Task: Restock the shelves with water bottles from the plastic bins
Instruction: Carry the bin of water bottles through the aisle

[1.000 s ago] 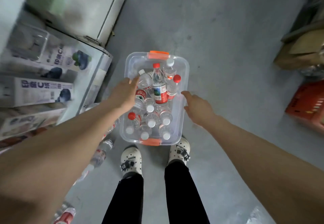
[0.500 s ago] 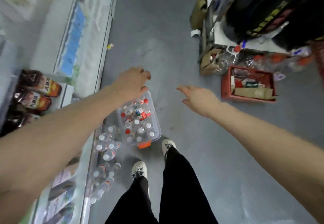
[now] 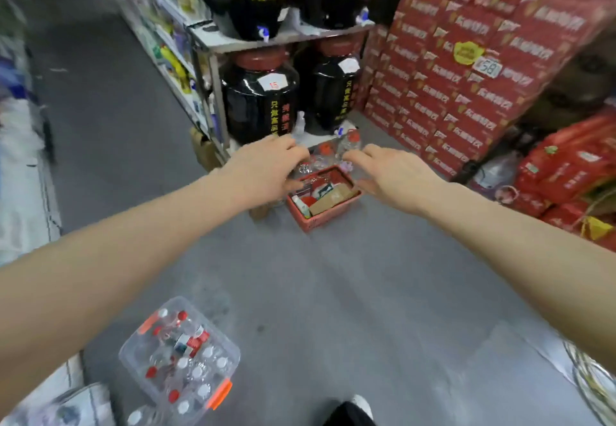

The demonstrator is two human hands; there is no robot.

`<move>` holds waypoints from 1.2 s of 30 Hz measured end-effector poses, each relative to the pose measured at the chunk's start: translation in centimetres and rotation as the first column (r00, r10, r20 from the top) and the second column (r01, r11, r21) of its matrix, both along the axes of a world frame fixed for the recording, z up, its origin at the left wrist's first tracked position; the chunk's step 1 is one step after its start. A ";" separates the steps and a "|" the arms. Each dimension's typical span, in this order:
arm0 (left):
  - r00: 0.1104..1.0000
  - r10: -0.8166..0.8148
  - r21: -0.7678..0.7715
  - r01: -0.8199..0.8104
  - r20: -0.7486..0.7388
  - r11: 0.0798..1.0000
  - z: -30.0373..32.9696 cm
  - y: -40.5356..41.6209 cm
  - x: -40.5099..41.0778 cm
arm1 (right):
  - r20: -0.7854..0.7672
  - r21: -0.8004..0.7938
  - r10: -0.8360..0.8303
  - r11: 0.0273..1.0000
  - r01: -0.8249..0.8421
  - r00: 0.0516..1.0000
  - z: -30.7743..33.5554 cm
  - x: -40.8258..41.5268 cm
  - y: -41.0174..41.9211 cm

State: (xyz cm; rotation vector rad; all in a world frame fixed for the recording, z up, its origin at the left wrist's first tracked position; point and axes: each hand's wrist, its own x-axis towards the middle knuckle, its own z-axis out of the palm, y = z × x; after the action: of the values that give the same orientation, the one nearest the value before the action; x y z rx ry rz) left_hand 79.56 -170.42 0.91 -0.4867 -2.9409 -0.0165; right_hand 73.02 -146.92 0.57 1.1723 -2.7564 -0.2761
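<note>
View has swung up and away from the clear plastic bin (image 3: 180,362). A second ago it sat dead centre under my hands; now it's at lower left on the grey floor (image 3: 333,292), well behind them, water bottles (image 3: 186,342) still packed inside. Both arms are stretched forward over a red basket (image 3: 320,212) in front of the black jars (image 3: 260,99). Left hand (image 3: 266,169): fingers loosely curled, holding nothing. Right hand (image 3: 396,172): fingers spread and relaxed, empty too. Red cartons (image 3: 466,59) are stacked at right. Frame is motion-blurred.
</note>
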 end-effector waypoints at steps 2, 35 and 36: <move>0.997 -0.075 -0.002 0.075 -0.024 0.997 1.5 4.5 -2.4 | -0.035 0.003 -0.078 0.997 0.078 0.996 1.4 -0.2 5.3; 0.667 -0.738 0.284 0.731 -0.104 0.621 2.4 97.4 -38.4 | -0.025 -0.188 -0.917 0.395 0.899 0.397 5.8 -14.3 92.8; 0.655 -0.749 0.273 0.742 -0.100 0.613 2.5 100.0 -39.6 | -0.015 -0.184 -0.926 0.373 0.909 0.377 5.7 -15.0 95.0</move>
State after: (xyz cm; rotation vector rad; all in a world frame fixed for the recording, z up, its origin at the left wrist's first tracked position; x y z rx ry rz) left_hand 39.97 -70.39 3.42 -1.6206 -2.4368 -0.5511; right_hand 58.01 -51.87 6.25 -0.5857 -2.9048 -0.2056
